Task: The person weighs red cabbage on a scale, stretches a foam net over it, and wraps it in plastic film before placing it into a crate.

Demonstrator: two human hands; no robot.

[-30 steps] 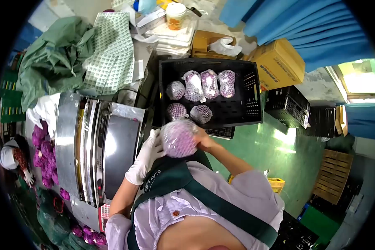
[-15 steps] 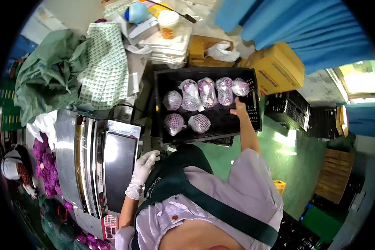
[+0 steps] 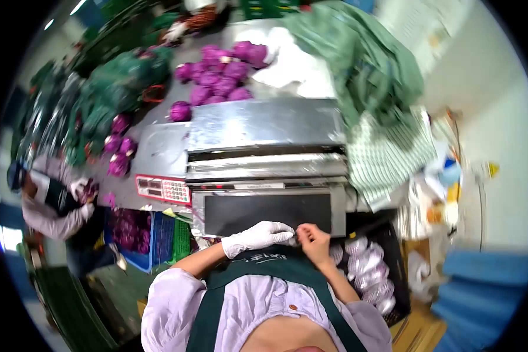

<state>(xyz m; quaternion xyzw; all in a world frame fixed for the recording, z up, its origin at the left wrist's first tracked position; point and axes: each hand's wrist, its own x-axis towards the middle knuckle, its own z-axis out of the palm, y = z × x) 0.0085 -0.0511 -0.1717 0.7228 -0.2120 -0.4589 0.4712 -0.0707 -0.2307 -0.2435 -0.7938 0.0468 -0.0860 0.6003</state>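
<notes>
My left hand (image 3: 259, 235), in a white glove, lies with its fingers stretched out along the front edge of the black hot plate (image 3: 268, 213) of a steel wrapping machine (image 3: 264, 126). My bare right hand (image 3: 312, 238) is beside it, its fingers pinched together against the gloved fingertips. Whether anything thin is held between them is not visible. Wrapped purple cabbages (image 3: 366, 265) lie in a black crate (image 3: 396, 258) at my right.
Loose purple cabbages (image 3: 222, 76) are piled behind the machine. A red-and-white keypad (image 3: 163, 189) sits to its left, above a blue crate (image 3: 157, 236). Green cloth (image 3: 366, 58) and a patterned sheet (image 3: 393, 151) lie to the right. A co-worker (image 3: 47, 202) stands at far left.
My right hand set a wrapped cabbage into the black crate, then drew back. My view has swung from the crate to the machine, where both hands now meet at the hot plate.
</notes>
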